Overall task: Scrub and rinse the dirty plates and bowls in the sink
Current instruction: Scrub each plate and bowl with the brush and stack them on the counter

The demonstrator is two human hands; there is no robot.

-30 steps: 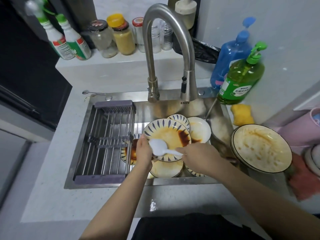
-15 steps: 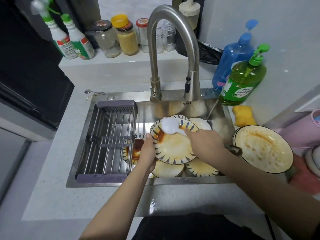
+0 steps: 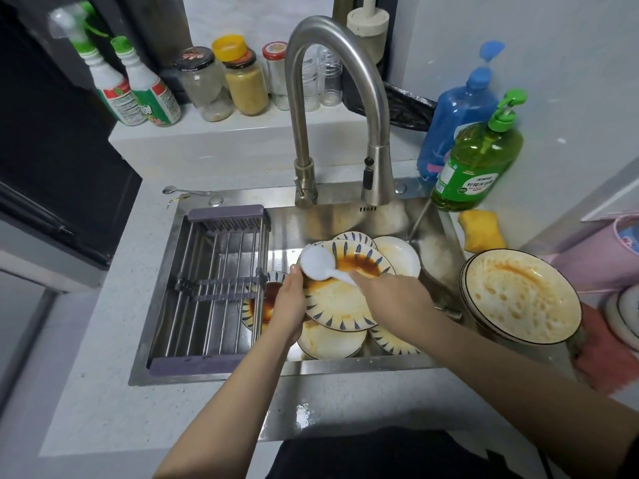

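Plates and bowls are lying piled in the right half of the sink (image 3: 345,219), and we are tilting the top plate (image 3: 340,305), a cream one with blue dashes round its rim and brown sauce across its far part, up off the pile. Our left hand (image 3: 288,307) is gripping this plate by its left edge, thumb on the rim, while our right hand (image 3: 390,295) is curling round the handle of a white brush (image 3: 316,264) whose round head is resting on the plate's far left rim. We are reading little: the green pump bottle (image 3: 479,160) at the far right corner is carrying a green label with Chinese characters too small for us to make out, and the two spray bottles (image 3: 135,88) on the far ledge are showing red and green labels whose print is blurred. Beside the green bottle a blue pump bottle (image 3: 456,115) is standing, with a yellow sponge (image 3: 480,233) just near it. Jars (image 3: 224,81) are lining the ledge behind the faucet (image 3: 339,108), whose spout is hanging over the far plates. A sliding rack (image 3: 214,288) is spanning the sink's left half, partly covering one sauce-stained plate (image 3: 266,302). On the right counter a large stained bowl (image 3: 522,300) is sitting.
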